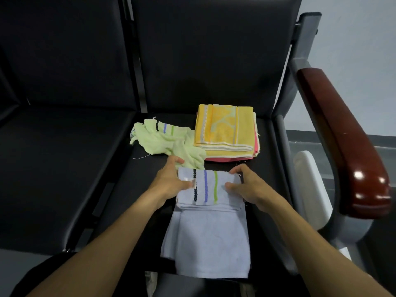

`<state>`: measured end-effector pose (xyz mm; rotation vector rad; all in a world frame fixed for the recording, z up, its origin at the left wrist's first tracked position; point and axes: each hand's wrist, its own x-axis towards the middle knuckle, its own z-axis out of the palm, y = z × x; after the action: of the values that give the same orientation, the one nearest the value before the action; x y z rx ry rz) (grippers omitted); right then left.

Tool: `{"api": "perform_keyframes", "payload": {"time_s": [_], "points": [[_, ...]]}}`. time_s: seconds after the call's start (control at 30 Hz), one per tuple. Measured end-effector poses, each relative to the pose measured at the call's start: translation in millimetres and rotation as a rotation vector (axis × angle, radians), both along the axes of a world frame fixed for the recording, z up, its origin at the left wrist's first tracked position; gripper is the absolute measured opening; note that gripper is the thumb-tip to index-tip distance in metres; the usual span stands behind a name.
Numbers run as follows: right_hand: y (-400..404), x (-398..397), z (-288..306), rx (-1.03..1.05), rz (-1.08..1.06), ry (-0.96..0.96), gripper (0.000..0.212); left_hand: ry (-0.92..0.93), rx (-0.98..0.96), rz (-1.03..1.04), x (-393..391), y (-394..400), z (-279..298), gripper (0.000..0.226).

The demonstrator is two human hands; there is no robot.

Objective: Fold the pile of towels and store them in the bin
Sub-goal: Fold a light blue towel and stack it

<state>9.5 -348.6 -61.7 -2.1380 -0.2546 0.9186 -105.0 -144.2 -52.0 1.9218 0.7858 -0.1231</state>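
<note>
Soft terry-cloth towel, matt leather-like seat, glossy wooden armrest.

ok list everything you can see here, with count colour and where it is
blue towel: 1, pale blue with black, blue and green stripes, front of the seat, far end folded back over itself
green towel: 1, light green with stripes, crumpled behind the blue towel
folded stack: 1, yellow towel on top, a pink one at the bottom, back right of the seat
seats: 2 in view, black, side by side
armrest: 1, dark red-brown wood, right edge
white object: 1, below the armrest, cannot tell what it is
bin: none seen
hands: 2; left hand and right hand each grip a side of the blue towel's folded end
</note>
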Motion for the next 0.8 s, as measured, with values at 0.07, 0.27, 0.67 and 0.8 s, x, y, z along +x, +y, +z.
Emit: {"api": "perform_keyframes", "payload": {"time_s": [0.07,0.27,0.67,0.8], "points": [[1,0,-1,0.004,0.017,0.001,0.031,0.023,-0.024,-0.04,1,0,-3,0.063],[7,4,-5,0.142,-0.116,-0.08,0.025,0.097,0.053,-0.067,5,0,-6,0.055],[-5,8,5,0.133,-0.049,0.115,0.053,-0.096,-0.138,-0.082,-1,3,-7,0.068],[-6,7,5,0.041,0.041,0.109,0.067,-0.088,-0.204,-0.255,-4,0,-4,0.083]]}}
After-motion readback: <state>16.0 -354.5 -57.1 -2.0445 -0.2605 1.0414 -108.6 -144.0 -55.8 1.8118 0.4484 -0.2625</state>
